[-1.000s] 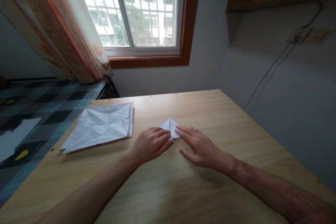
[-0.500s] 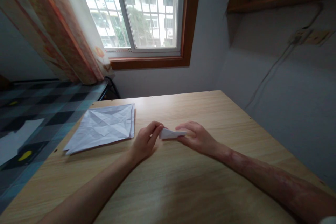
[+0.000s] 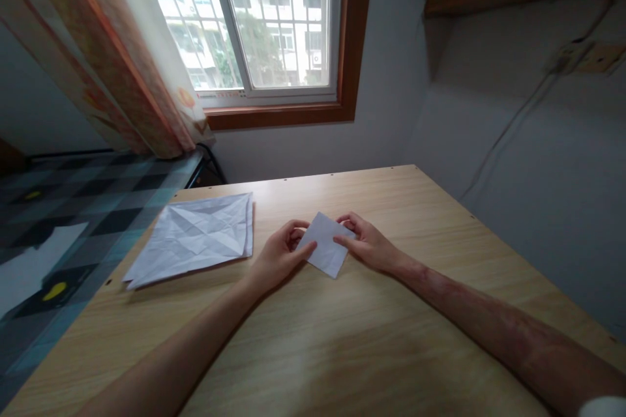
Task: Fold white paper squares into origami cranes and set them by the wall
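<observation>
A small white square of folded paper [image 3: 327, 246] is held between my two hands over the middle of the wooden table, one corner pointing towards me. My left hand [image 3: 283, 249] pinches its left corner, thumb on top and the other fingers curled behind. At the right corner, my right hand [image 3: 364, 241] grips it in the same way, with the thumb on its face. The paper's underside and the fingertips behind it are hidden.
Larger creased white sheets [image 3: 200, 238] lie on the left of the table [image 3: 313, 352]. Beyond the table's left edge is a checked cloth [image 3: 112, 202] with a white paper [image 3: 44, 267] on it. A wall and hanging cable [image 3: 508, 127] stand to the right.
The folded paper has turned from nearly edge-on to showing its flat square face. Both hands have shifted their hold to its left and right corners.
</observation>
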The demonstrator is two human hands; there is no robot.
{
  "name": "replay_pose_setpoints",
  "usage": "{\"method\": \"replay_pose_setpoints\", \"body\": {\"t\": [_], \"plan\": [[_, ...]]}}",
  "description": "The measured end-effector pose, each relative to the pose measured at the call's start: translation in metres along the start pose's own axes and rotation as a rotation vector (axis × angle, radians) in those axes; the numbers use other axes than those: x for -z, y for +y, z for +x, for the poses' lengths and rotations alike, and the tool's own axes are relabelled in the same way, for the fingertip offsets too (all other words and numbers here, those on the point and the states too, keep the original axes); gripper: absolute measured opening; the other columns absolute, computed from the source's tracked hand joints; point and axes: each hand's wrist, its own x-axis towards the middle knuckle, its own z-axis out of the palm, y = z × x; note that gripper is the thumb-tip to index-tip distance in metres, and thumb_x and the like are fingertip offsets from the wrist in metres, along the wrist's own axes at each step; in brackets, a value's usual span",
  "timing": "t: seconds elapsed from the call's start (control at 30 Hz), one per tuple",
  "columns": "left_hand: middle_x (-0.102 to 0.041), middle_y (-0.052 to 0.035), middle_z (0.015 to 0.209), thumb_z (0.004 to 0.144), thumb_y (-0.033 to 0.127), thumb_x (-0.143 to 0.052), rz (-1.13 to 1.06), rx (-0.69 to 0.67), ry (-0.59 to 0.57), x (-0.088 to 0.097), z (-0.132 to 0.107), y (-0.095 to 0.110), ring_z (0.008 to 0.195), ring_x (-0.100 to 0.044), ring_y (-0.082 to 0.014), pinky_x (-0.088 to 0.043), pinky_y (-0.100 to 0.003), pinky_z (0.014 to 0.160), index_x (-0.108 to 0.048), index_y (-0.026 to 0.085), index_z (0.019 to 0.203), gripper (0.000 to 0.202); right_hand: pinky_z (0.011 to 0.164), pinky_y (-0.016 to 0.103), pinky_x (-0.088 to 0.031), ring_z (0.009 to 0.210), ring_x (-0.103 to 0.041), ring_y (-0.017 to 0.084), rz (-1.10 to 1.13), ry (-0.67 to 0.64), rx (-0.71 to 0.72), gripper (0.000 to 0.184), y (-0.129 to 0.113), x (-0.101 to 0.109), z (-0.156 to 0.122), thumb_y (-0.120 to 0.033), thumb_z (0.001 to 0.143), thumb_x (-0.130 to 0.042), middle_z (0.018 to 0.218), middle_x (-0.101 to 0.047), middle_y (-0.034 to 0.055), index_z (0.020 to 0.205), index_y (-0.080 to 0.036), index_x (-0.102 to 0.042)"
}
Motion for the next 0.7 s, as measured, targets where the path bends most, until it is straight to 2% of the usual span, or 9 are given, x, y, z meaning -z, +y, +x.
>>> {"method": "replay_pose_setpoints", "body": {"t": [0.1,0.17,0.27,0.3,0.37,0.47,0.53,0.63,0.7], "plan": [[-0.075,-0.0025,0.095,0.099,0.042,-0.077,0.134,-0.024,0.006,0.002,-0.001,-0.001,0.079,-0.068,-0.0163,-0.051,-0.027,0.069,-0.064,0.02,0.127,0.038,0.073,0.029,-0.052,0.085,-0.068,0.02,-0.09,-0.01,-0.007,0.029,-0.002,0.005,0.002,-0.046,0.102,-0.068,0.098,-0.076,0.0025,0.115,-0.02,-0.068],[-0.073,-0.0024,0.097,0.098,0.038,-0.077,0.31,-0.093,0.123,0.003,-0.002,0.0,0.076,-0.063,-0.0158,-0.05,-0.028,0.068,-0.064,0.021,0.125,0.034,0.073,0.029,-0.049,0.084,-0.067,0.019,-0.189,-0.062,0.01,0.024,-0.003,0.009,0.003,-0.041,0.107,-0.06,0.097,-0.077,0.0027,0.11,-0.02,-0.073],[-0.072,-0.0056,0.105,0.095,0.031,-0.079,0.618,-0.306,0.262,0.003,-0.005,0.007,0.089,-0.066,-0.0205,-0.055,-0.036,0.082,-0.067,0.022,0.113,0.023,0.072,0.029,-0.045,0.08,-0.065,0.018,-0.328,-0.102,0.041,0.019,0.0,0.016,0.005,-0.032,0.104,-0.065,0.094,-0.078,0.002,0.11,-0.02,-0.077],[-0.073,-0.0068,0.109,0.096,0.03,-0.078,0.695,-0.381,0.22,0.001,-0.006,0.01,0.096,-0.068,-0.0227,-0.056,-0.04,0.089,-0.068,0.023,0.11,0.018,0.071,0.029,-0.045,0.079,-0.064,0.018,-0.343,-0.099,0.045,0.018,0.001,0.018,0.006,-0.031,0.101,-0.069,0.093,-0.077,0.0017,0.112,-0.02,-0.077],[-0.076,-0.0084,0.119,0.1,0.03,-0.073,0.808,-0.496,0.008,-0.003,-0.009,0.016,0.111,-0.071,-0.0263,-0.056,-0.045,0.102,-0.071,0.024,0.113,0.014,0.069,0.028,-0.045,0.076,-0.064,0.017,-0.325,-0.079,0.049,0.024,0.006,0.021,0.007,-0.032,0.097,-0.076,0.091,-0.076,0.0007,0.118,-0.02,-0.076],[-0.077,-0.0097,0.137,0.105,0.035,-0.067,0.909,-0.554,-0.297,-0.009,-0.012,0.021,0.127,-0.071,-0.0295,-0.052,-0.05,0.117,-0.072,0.026,0.128,0.025,0.071,0.029,-0.048,0.076,-0.064,0.018,-0.339,-0.043,0.081,0.031,0.011,0.024,0.009,-0.032,0.096,-0.078,0.092,-0.074,0.0003,0.124,-0.021,-0.073],[-0.074,-0.0111,0.145,0.107,0.04,-0.064,0.937,-0.526,-0.363,-0.011,-0.013,0.023,0.132,-0.071,-0.0307,-0.052,-0.051,0.119,-0.07,0.026,0.138,0.035,0.082,0.033,-0.052,0.086,-0.068,0.02,-0.437,-0.015,0.148,0.031,0.013,0.025,0.009,-0.026,0.096,-0.076,0.101,-0.076,0.003,0.127,-0.022,-0.072],[-0.072,-0.0119,0.149,0.109,0.045,-0.061,0.977,-0.481,-0.364,-0.01,-0.014,0.024,0.133,-0.07,-0.0321,-0.055,-0.051,0.115,-0.068,0.027,0.145,0.041,0.103,0.042,-0.053,0.109,-0.069,0.026,-0.555,0.023,0.266,0.036,0.015,0.024,0.009,-0.02,0.096,-0.073,0.12,-0.076,0.009,0.131,-0.022,-0.069],[-0.071,-0.0126,0.151,0.11,0.046,-0.059,1.026,-0.475,-0.364,-0.01,-0.015,0.026,0.132,-0.07,-0.0337,-0.055,-0.053,0.115,-0.068,0.026,0.145,0.042,0.107,0.045,-0.053,0.115,-0.068,0.028,-0.601,0.06,0.296,0.04,0.017,0.023,0.008,-0.022,0.096,-0.074,0.126,-0.074,0.0118,0.134,-0.021,-0.066]]}}
